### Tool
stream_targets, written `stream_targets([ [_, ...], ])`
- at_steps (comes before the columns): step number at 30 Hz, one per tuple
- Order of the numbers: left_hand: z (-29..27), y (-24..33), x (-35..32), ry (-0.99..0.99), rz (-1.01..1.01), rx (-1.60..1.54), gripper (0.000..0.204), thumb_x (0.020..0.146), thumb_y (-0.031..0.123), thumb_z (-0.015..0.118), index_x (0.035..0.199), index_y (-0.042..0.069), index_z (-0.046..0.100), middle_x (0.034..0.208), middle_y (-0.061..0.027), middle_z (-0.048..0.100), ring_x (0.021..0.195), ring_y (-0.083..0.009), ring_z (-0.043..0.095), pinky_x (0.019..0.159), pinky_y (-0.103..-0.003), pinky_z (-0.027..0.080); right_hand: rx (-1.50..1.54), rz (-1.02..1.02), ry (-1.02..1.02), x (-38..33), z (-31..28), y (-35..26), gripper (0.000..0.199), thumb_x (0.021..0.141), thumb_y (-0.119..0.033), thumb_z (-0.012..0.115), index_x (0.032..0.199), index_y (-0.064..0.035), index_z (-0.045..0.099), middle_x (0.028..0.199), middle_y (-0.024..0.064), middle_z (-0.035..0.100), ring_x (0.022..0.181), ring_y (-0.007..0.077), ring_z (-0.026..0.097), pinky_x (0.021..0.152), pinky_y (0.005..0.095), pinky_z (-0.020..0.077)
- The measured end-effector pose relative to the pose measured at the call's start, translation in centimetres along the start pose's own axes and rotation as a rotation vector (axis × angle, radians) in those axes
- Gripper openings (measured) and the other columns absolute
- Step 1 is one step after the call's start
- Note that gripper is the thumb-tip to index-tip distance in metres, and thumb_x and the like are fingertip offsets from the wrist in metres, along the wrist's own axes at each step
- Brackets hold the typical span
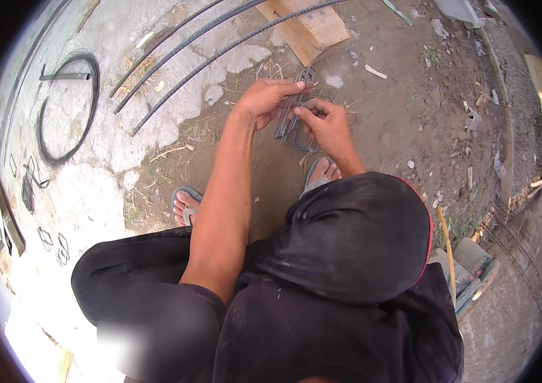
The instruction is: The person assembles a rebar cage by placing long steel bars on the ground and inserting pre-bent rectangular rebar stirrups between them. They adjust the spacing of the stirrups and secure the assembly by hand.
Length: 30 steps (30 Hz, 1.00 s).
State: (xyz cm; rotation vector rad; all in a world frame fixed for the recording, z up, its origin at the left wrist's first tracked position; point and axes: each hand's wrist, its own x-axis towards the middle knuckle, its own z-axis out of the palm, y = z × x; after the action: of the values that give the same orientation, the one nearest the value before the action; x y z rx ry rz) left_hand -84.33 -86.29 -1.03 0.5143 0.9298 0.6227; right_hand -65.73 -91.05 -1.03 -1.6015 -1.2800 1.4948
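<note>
A small bundle of bent steel stirrups (290,115), thin dark rods shaped into narrow frames, is held between my hands above the dirt. My left hand (263,102) closes round the bundle from the left, thumb along its upper part. From the right, my right hand (327,125) pinches at the rods with thumb and forefinger; its other fingers curl partly out of sight. Just beneath, a squared rod end hangs or rests close to the soil; which one I cannot tell. A wooden block (306,29) lies just beyond the bundle's far end.
Ribbed steel bars (188,45) stretch across the broken concrete at the far left. Left of them lies a coil of dark wire (95,96), with more bent stirrups (62,247) nearer me. A rebar mesh (526,255) is at right. My sandalled feet flank the bare dirt.
</note>
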Motion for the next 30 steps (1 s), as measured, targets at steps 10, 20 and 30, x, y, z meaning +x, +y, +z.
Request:
stream_targets([
  [10,-0.6,-0.6,0.4,0.077,-0.003,-0.206,0.047,0.104,0.022,0.061,0.139,-0.009,0.054,0.135,-0.0234,0.062,0.119,-0.0378,0.066,0.097,-0.046,0.061,-0.31,-0.357,0.084,-2.6,0.2,0.8,0.033,0.081,-0.014,0.082,0.111,-0.0024,0.073,0.103,0.0122,0.069,0.092,0.0254,0.067,0.077,0.035,0.053],
  [20,1.0,-0.8,2.0,0.091,0.122,-0.429,0.044,0.105,0.017,0.058,0.137,-0.012,0.052,0.135,-0.0272,0.061,0.116,-0.0405,0.067,0.095,-0.047,0.062,-0.296,-0.516,0.317,-2.4,-1.2,2.0,0.022,0.086,-0.005,0.074,0.108,0.0006,0.071,0.104,0.0154,0.074,0.095,0.0294,0.072,0.083,0.0368,0.0544],
  [30,-5.7,-0.6,0.0,0.386,0.079,-0.006,0.036,0.104,0.015,0.06,0.129,-0.012,0.06,0.111,-0.0234,0.073,0.089,-0.0262,0.074,0.071,-0.031,0.065,-0.799,-0.315,-0.084,0.8,-9.9,0.4,0.018,0.096,-0.011,0.065,0.109,-0.0017,0.073,0.095,0.0177,0.072,0.083,0.035,0.072,0.076,0.0436,0.0562],
])
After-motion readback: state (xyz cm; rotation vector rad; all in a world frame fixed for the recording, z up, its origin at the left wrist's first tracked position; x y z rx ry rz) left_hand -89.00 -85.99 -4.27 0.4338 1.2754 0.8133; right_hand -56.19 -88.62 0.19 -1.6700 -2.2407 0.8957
